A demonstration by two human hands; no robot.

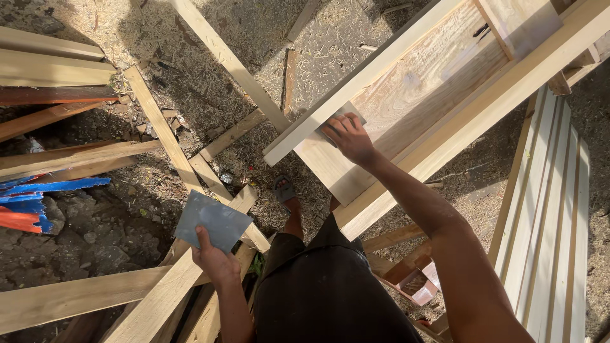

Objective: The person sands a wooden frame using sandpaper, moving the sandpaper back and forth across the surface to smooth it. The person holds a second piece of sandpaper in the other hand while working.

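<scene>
My left hand (216,259) holds a grey-blue sheet of sandpaper (211,220) by its lower edge, out over loose planks at the lower left. My right hand (348,138) presses a second, smaller grey piece of sandpaper (346,112) flat against the inside of a pale wooden frame (406,95). That frame is a long trough-like piece with raised side rails, running from the centre to the upper right. The fingers cover most of the small piece.
Loose planks (162,127) lie crossed on sawdust-covered ground at left. Stacked boards (38,63) sit at the upper left, blue and orange scraps (25,200) at the left edge. A pile of moulded white strips (549,222) lies at right. My sandalled foot (284,189) stands below the frame.
</scene>
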